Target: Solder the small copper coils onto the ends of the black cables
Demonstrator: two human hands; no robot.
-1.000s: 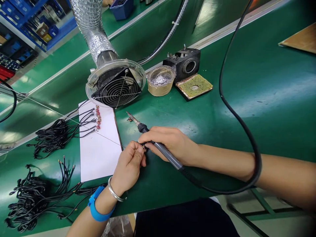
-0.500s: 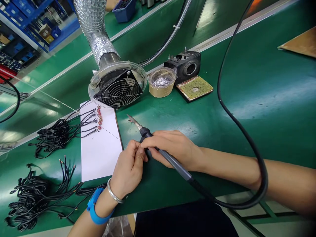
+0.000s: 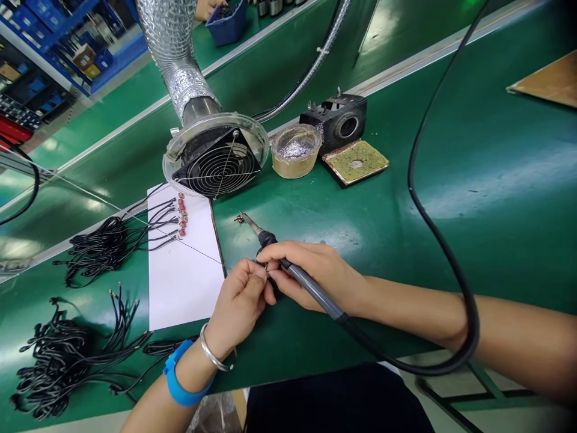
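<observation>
My right hand [image 3: 311,273] is closed around the grey handle of a soldering iron [image 3: 311,288], whose tip points up and left. Close to that tip, a tiny dark and reddish part [image 3: 238,219] lies on the bench. My left hand [image 3: 246,294] is pinched, its fingertips nearly touching the right fingers. A thin solder wire [image 3: 198,249] runs from the far left into this pinch, and a short end shows between the hands. Something black sits partly hidden behind the fingers; I cannot make out what it is.
A fume extractor fan [image 3: 220,171] hangs over white paper [image 3: 180,288] with several wired reddish parts [image 3: 182,216]. Black cable bundles [image 3: 54,367] lie left. Behind are a tape-wrapped bowl [image 3: 295,162], an iron stand [image 3: 338,120] and a sponge tray [image 3: 356,162]. The iron's cord [image 3: 444,240] loops right.
The iron's tip has shifted slightly right and down, beside the tiny part. Both hands have moved a little right, and the wire end between the fingers now shows. The cord has swung.
</observation>
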